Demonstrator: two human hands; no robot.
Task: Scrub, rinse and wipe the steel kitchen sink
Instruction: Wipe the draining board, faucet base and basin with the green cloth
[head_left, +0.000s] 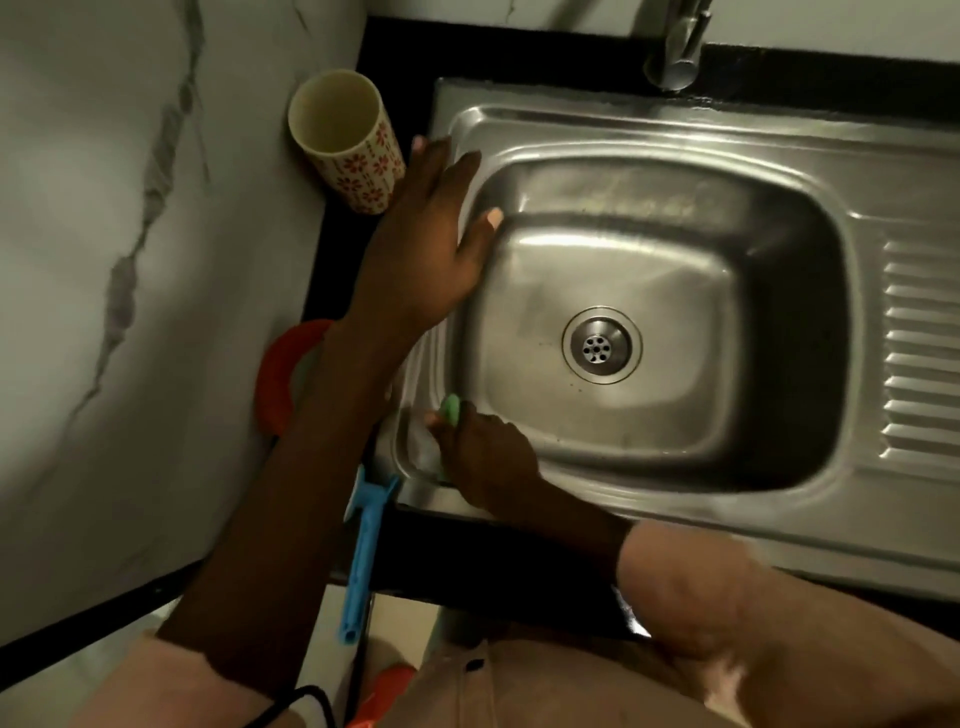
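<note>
The steel sink (753, 135) fills the middle and right of the head view, with its round drain (601, 347) in the basin floor. My left hand (431, 244) lies flat on the sink's left rim, fingers straight, thumb reaching over the basin's edge. My right hand (485, 457) grips a green sponge (451, 408) and presses it on the rim at the sink's near left corner. Most of the sponge is hidden under my fingers. The tap (675, 47) stands at the back, above the rim.
A cream cup with red flowers (348, 140) stands on the black counter just left of my left hand. A red ring-shaped item (283, 374) lies under my left forearm. A blue plastic tool (363, 551) hangs at the counter's front edge. Ribbed drainboard (919, 353) at right.
</note>
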